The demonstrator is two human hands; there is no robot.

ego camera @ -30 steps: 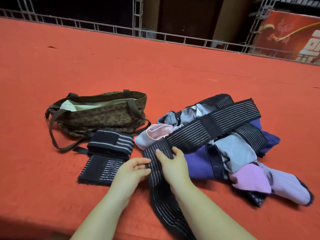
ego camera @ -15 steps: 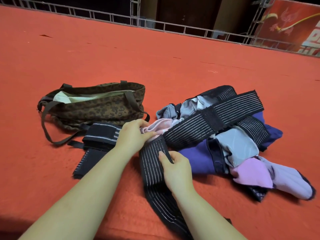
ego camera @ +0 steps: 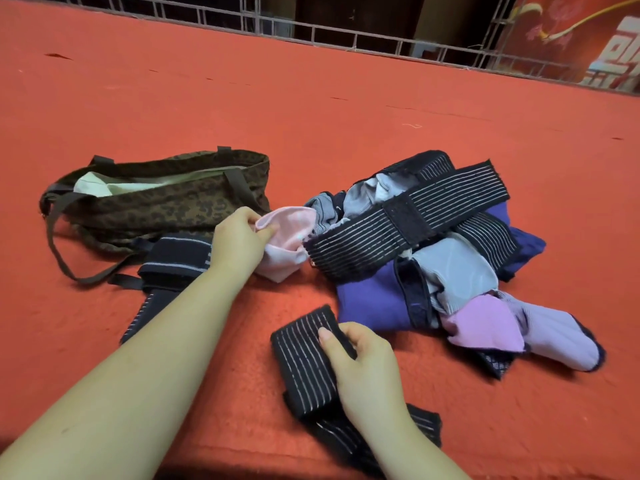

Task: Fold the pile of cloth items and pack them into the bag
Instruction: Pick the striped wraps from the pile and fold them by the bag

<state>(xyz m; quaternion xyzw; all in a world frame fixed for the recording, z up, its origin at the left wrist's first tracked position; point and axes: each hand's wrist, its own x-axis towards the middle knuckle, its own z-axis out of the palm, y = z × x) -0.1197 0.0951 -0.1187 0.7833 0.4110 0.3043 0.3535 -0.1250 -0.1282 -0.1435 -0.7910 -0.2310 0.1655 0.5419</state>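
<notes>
A leopard-print bag [ego camera: 166,206] lies open on the red carpet at the left, pale lining showing. To its right sits the pile of cloth items [ego camera: 450,258]: purple, grey and pink pieces with a long black striped band [ego camera: 408,216] across the top. My left hand [ego camera: 239,240] pinches a pink cloth [ego camera: 291,233] at the pile's left edge. My right hand [ego camera: 363,362] grips a black striped band [ego camera: 304,362] doubled over on the carpet near me. A folded black striped item [ego camera: 173,261] lies in front of the bag, partly hidden by my left forearm.
Red carpet [ego camera: 311,116] spreads far beyond the bag and pile. A metal truss rail [ego camera: 346,36] runs along its far edge, with a red banner [ego camera: 588,39] at the back right. The bag's brown strap [ego camera: 59,251] loops onto the carpet.
My right hand pulled the black striped band off the pile toward me, and it now lies doubled over. My left hand left the band and took hold of the pink cloth.
</notes>
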